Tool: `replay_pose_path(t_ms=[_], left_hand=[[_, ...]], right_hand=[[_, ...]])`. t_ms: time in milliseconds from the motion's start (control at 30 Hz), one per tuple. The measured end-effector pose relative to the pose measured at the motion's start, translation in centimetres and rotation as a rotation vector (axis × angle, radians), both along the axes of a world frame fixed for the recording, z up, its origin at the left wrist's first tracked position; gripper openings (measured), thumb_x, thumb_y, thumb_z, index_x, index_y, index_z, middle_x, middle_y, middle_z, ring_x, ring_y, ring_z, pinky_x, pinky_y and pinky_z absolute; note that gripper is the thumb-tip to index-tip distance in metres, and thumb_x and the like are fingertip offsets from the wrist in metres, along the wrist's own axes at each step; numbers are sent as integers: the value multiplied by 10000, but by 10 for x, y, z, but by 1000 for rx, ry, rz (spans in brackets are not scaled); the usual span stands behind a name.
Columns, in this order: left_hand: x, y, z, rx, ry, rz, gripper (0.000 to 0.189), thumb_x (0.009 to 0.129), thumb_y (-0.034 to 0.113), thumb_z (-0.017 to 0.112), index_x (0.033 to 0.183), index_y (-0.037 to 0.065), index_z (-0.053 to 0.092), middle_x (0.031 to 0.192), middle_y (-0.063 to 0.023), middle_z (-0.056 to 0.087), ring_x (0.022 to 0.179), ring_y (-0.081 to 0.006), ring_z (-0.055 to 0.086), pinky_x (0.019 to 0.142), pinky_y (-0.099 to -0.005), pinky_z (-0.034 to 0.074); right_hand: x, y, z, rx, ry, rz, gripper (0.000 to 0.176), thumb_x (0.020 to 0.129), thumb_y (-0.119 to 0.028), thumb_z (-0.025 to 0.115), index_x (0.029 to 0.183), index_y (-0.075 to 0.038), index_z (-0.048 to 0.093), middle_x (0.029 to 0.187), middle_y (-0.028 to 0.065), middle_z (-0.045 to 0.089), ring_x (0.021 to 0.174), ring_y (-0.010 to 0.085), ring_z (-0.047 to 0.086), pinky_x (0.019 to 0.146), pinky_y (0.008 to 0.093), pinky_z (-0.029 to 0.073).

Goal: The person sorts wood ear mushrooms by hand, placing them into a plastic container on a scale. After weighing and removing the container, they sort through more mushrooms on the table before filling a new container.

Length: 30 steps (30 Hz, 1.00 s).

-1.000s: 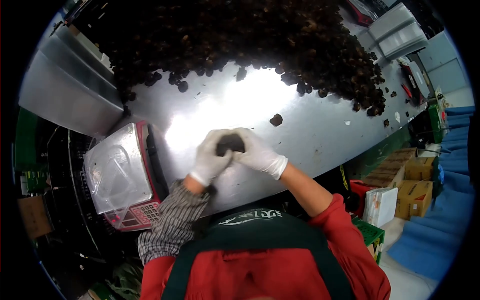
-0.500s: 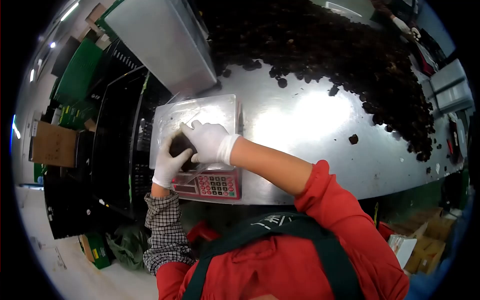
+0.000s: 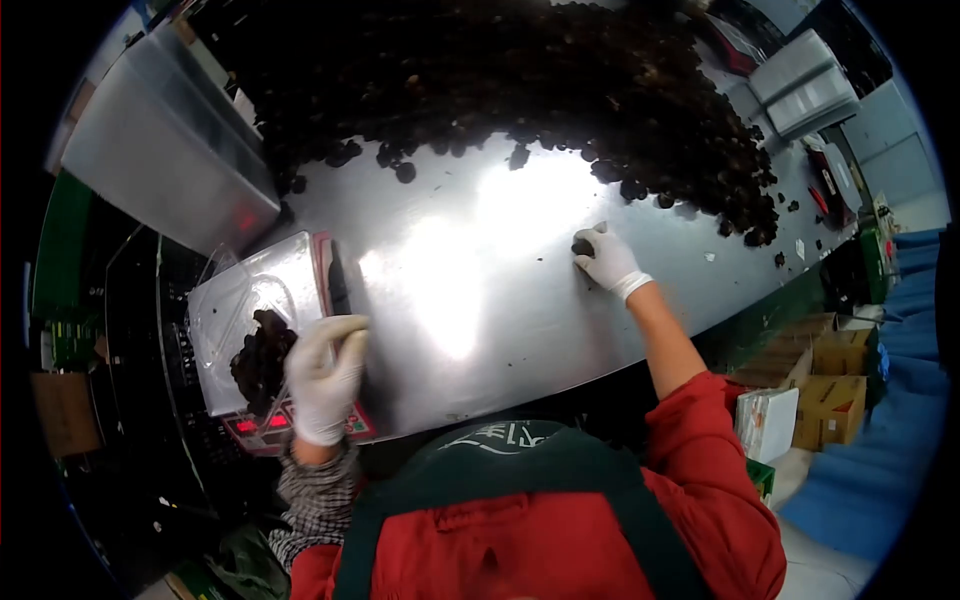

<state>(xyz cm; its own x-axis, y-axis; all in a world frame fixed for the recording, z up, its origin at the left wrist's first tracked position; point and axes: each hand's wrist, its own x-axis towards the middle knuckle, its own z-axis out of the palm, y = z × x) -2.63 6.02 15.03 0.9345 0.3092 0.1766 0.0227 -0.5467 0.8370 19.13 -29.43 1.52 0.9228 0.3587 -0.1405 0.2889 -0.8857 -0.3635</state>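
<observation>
My right hand (image 3: pixel 610 264), in a white glove, pinches a small dark brown mushroom-like piece (image 3: pixel 583 247) just at the steel tabletop. My left hand (image 3: pixel 325 382), also gloved, is at the right front of a digital scale (image 3: pixel 215 315), its fingers bent and apart with nothing visible in them. On the scale's plate lies a clump of dark brown pieces (image 3: pixel 262 362), close beside the left hand. Clear plastic film (image 3: pixel 270 285) covers part of the plate. Red digits glow on the scale's front panel, which the left hand partly hides.
A broad heap of dark pieces (image 3: pixel 480 80) covers the far part of the steel table (image 3: pixel 430 350). A tall translucent bin (image 3: pixel 170 150) stands behind the scale. Black crates (image 3: pixel 135 330) are at the left. Cardboard boxes (image 3: pixel 830 405) sit on the floor at right.
My hands were together over the scale around a dark clump; they have separated. The right hand has moved right to the tabletop. The clump lies on the plate, and the view has turned right.
</observation>
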Motion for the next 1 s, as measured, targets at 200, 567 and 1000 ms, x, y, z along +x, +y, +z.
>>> replay_pose_path(t_ms=[200, 567, 1000], left_hand=[[39, -86, -61, -1030, 438, -142, 370, 976, 240, 521, 1227, -32, 529, 1030, -164, 669, 833, -209, 662, 733, -296, 534], [-15, 12, -3, -469, -225, 486, 186, 958, 99, 532, 1109, 15, 600, 874, -54, 648, 633, -63, 559, 548, -188, 443], [131, -61, -119, 317, 142, -104, 734, 865, 304, 621, 1404, -81, 305, 1478, -309, 236, 1387, -416, 234, 1141, -444, 204]], right_hand=[[-27, 32, 12, 469, 5, 62, 205, 827, -77, 605, 1025, -24, 613, 986, 179, 599, 904, 318, 611, 823, 385, 506], [-66, 79, 26, 260, -241, 519, 657, 854, -398, 615, 1339, 6, 434, 1365, 223, 434, 1245, 364, 433, 1042, 485, 351], [-85, 127, -24, 62, -97, 566, 809, 870, -515, 532, 1414, 42, 315, 1481, 234, 289, 1405, 355, 222, 1136, 532, 164]])
